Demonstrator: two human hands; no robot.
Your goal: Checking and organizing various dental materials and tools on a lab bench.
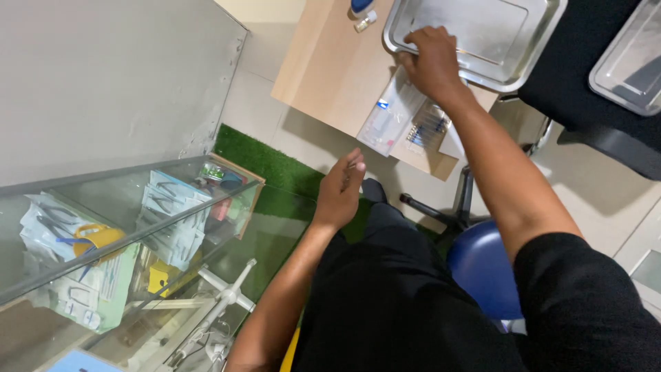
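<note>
1. While the right hand reaches forward over the wooden table, its fingers are bent over the near rim of a shiny metal tray and hold this edge.
2. The tray lies flat at the far side of the table, and it partly covers some clear plastic packets near the table edge, just below the right hand.
3. The left hand is in the air above the lap, well apart from the table; its fingers are straight and close together, and it holds nothing.
4. A small bottle stands on the table, left of the tray.
5. A second metal tray is at the right edge, on a dark surface.
6. At the left there is a glass cabinet with packed instruments inside.
7. A blue stool is under the right arm.
</note>
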